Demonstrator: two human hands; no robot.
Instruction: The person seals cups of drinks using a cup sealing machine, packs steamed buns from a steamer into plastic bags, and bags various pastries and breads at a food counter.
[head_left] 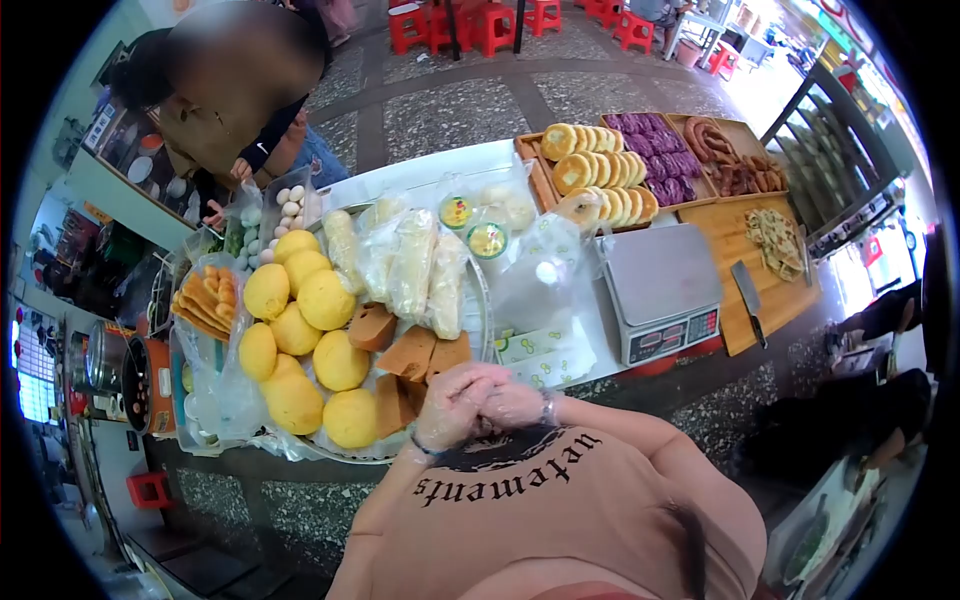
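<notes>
2 gloved hands clasped in front of the shirt point(540, 490), left hand point(450, 408) pressed against right hand point(517, 403); can't tell how the fingers close inside or whether the grip pinches anything. Nearest food: brown cake pieces point(407, 353) on the round tray point(487, 310) on the tabletop point(430, 175), just ahead and left of the grip, so left hand is nearer. Nearest piece's long axis runs roughly away from the body. Yellow buns point(340, 361) lie further left; scale point(660, 270) stands well right, ahead of right hand.
</notes>
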